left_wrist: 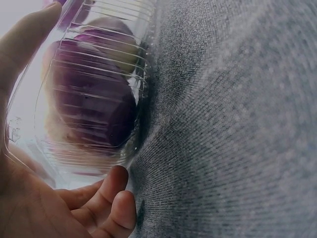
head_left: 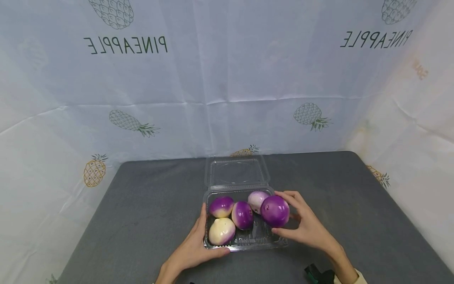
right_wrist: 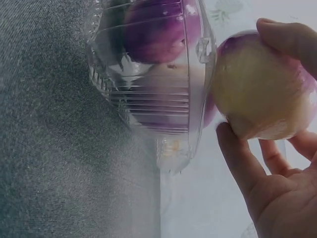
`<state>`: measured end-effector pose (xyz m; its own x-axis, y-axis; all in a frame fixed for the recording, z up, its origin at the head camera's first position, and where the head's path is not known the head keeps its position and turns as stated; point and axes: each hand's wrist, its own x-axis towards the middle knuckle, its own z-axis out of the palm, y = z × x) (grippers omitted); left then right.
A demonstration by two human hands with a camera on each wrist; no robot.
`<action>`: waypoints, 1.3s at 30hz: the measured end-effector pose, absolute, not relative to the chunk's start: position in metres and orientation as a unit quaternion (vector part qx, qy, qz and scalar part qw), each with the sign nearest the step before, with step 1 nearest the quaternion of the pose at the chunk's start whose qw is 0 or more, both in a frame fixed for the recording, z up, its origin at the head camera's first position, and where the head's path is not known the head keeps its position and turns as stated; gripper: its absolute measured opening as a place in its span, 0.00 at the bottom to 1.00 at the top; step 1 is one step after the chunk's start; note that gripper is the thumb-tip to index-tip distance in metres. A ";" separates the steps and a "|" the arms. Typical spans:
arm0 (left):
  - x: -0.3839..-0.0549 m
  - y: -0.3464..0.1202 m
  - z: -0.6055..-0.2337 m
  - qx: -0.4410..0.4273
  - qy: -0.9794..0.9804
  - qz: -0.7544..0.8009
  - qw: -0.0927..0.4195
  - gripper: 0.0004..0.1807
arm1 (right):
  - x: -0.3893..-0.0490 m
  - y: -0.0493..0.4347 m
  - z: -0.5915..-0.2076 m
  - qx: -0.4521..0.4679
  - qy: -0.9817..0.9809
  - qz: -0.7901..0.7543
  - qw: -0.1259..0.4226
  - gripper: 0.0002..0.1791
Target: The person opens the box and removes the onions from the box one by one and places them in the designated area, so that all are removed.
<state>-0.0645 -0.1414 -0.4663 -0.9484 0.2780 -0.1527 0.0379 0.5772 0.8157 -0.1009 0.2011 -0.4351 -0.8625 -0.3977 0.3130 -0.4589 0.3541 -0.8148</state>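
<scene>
My right hand (head_left: 305, 221) holds a large purple-and-white turnip (head_left: 274, 211) between thumb and fingers, raised over the right side of a clear plastic clamshell box (head_left: 248, 243). In the right wrist view, the held turnip's cream underside (right_wrist: 262, 94) shows beside the box rim. Around the box's near left corner, my left hand (head_left: 193, 246) grips, thumb along the front edge and fingers at the left side. Inside the box lie several more turnips: a mostly white one (head_left: 222, 231), two purple-topped ones, and a pale purple one (head_left: 257, 200) partly hidden by the held turnip.
The box's transparent lid (head_left: 237, 172) is folded back towards the far table edge. A grey cloth covers the table (head_left: 159, 209). Behind and beside it hangs a white curtain (head_left: 227, 79) printed with pineapples. A dark strap (head_left: 319, 275) shows near the right wrist.
</scene>
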 end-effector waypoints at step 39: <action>-0.066 -0.142 -0.468 0.084 0.874 0.457 0.142 0.78 | -0.130 0.244 -0.447 0.114 -0.906 0.391 0.117 0.52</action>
